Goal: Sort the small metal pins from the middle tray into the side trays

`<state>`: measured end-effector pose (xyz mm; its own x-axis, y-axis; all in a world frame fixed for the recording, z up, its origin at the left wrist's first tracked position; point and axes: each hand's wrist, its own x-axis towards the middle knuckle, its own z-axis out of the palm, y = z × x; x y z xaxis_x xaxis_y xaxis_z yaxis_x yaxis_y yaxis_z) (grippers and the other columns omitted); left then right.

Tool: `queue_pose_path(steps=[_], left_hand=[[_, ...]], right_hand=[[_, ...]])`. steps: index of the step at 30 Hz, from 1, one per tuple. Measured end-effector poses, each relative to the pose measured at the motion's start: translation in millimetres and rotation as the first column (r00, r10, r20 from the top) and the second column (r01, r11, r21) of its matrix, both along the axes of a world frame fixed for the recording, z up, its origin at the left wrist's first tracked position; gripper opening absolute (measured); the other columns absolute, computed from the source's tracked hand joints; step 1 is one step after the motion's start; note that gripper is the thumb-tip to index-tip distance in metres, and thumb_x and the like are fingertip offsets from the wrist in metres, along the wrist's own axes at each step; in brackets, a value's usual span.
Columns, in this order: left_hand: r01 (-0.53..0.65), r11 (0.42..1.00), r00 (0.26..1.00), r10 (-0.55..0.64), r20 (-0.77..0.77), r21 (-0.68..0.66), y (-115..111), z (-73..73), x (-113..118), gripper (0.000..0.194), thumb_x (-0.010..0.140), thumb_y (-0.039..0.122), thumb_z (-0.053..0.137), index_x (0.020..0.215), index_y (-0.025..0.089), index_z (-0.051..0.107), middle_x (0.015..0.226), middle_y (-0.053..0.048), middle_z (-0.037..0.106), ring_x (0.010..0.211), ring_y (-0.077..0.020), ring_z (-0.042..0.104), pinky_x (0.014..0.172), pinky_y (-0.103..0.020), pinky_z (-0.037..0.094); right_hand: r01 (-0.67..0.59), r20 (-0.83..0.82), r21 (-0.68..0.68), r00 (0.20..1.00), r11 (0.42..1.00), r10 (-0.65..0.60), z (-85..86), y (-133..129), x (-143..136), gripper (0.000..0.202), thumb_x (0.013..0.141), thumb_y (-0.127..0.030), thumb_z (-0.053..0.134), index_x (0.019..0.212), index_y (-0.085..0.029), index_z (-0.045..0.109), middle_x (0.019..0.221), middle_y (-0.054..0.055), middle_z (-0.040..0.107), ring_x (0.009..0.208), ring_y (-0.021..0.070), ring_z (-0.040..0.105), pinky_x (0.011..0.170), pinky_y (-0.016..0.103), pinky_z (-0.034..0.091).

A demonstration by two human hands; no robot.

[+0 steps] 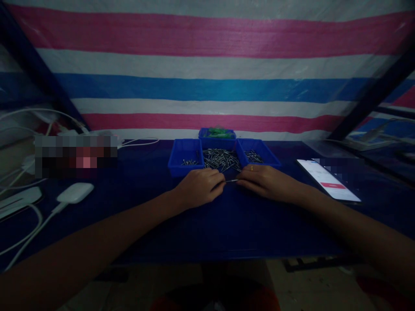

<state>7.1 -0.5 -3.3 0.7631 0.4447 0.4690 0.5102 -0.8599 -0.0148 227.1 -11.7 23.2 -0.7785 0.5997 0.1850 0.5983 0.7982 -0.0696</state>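
Grips a thin metal piece (231, 180) between both hands, low over the blue tabletop (227, 229). Pinches its left end with the closed fingertips of the left hand (202, 186), its right end with those of the right hand (266, 180), leaving a short stretch bare between. Seems to be at a two-handed holding or working step — too dim and small to tell whether on one piece or two joined end to end.

From that piece, shows a loose metal pile (223, 160) just beyond at eleven o'clock, a left blue tray (185, 171) with a few pieces at ten, a right blue tray (268, 154) with more at one to two, and a rear blue tray (207, 140) near twelve. Lies well apart at three: a lit phone (330, 179).

Probably calls for steady, aligned pinches in any next move — and a firm hold on one side before loosening the other.
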Motion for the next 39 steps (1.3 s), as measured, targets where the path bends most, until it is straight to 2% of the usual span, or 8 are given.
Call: queue_pose_path(steps=[4,9,13,18,22,27,34,39], left_hand=[[0.019,1.000,0.998,-0.020,0.053,0.011,-1.5,2.5,0.0,0.020,0.086,0.023,0.040,0.083,0.014,0.057,0.073,-0.002,0.059,0.070,-0.0111,0.054,0.067,-0.024,0.043],[0.172,0.983,0.976,-0.179,0.123,0.068,-6.6,5.9,-0.1,0.019,0.088,0.023,0.041,0.087,0.014,0.058,0.080,-0.002,0.061,0.073,-0.0097,0.054,0.069,-0.022,0.044],[0.200,0.974,0.970,-0.212,0.117,0.103,-7.1,4.5,0.9,0.020,0.089,0.024,0.041,0.091,0.014,0.058,0.085,-0.003,0.062,0.076,-0.0099,0.055,0.071,-0.022,0.045],[0.234,0.970,0.966,-0.240,0.098,0.067,-4.3,3.1,1.4,0.021,0.089,0.026,0.041,0.095,0.014,0.057,0.089,-0.003,0.062,0.082,-0.0107,0.056,0.075,-0.023,0.046],[0.258,0.966,0.963,-0.257,0.087,-0.006,-5.0,3.5,1.5,0.019,0.089,0.024,0.041,0.094,0.014,0.056,0.091,-0.003,0.061,0.085,-0.0110,0.055,0.077,-0.024,0.046],[0.194,0.977,0.979,-0.188,0.077,-0.092,-7.0,3.2,0.9,0.013,0.081,0.019,0.045,0.088,0.014,0.054,0.085,-0.002,0.061,0.081,-0.0114,0.056,0.074,-0.023,0.045],[0.032,0.999,0.999,-0.031,0.011,-0.025,-3.5,1.6,0.2,0.013,0.082,0.023,0.046,0.086,0.015,0.055,0.077,-0.001,0.061,0.071,-0.0118,0.056,0.064,-0.023,0.043],[0.007,1.000,1.000,-0.007,-0.006,-0.017,-3.4,-0.5,1.4,0.013,0.082,0.024,0.046,0.085,0.015,0.055,0.075,-0.001,0.061,0.069,-0.0120,0.056,0.061,-0.023,0.042]], right_hand=[[-0.028,0.010,-0.006,1.000,1.000,0.028,-2.7,-0.8,0.5,0.028,0.091,-0.029,0.034,0.089,-0.015,0.057,0.076,0.005,0.055,0.069,0.0128,0.050,0.066,0.027,0.041],[-0.085,-0.011,-0.004,0.996,0.996,0.085,-4.0,-4.2,-5.8,0.028,0.091,-0.028,0.033,0.085,-0.014,0.056,0.074,0.004,0.053,0.068,0.0121,0.049,0.066,0.026,0.040],[-0.130,0.008,0.005,0.991,0.991,0.130,-6.4,-4.6,-9.0,0.027,0.091,-0.025,0.032,0.080,-0.013,0.054,0.072,0.004,0.052,0.068,0.0123,0.047,0.066,0.026,0.040],[-0.176,0.007,0.023,0.984,0.984,0.176,-9.6,-3.5,-8.0,0.027,0.091,-0.024,0.032,0.080,-0.013,0.054,0.071,0.004,0.051,0.067,0.0127,0.047,0.065,0.026,0.040],[-0.167,-0.006,-0.009,0.986,0.986,0.167,-7.5,-5.3,-7.5,0.029,0.091,-0.026,0.032,0.081,-0.013,0.055,0.072,0.004,0.054,0.067,0.0123,0.048,0.065,0.026,0.040],[-0.121,-0.019,-0.069,0.993,0.990,0.120,-1.8,-5.0,-5.4,0.028,0.090,-0.032,0.036,0.093,-0.015,0.057,0.079,0.004,0.058,0.072,0.0124,0.052,0.067,0.026,0.042],[-0.080,-0.041,-0.036,0.996,0.996,0.078,-0.6,-2.2,-2.5,0.027,0.090,-0.030,0.036,0.092,-0.014,0.058,0.078,0.005,0.059,0.071,0.0126,0.054,0.067,0.026,0.042],[-0.049,-0.002,-0.051,0.999,0.997,0.049,-1.9,-1.9,-2.4,0.029,0.090,-0.034,0.036,0.090,-0.015,0.058,0.075,0.004,0.058,0.067,0.0125,0.053,0.064,0.026,0.041]])
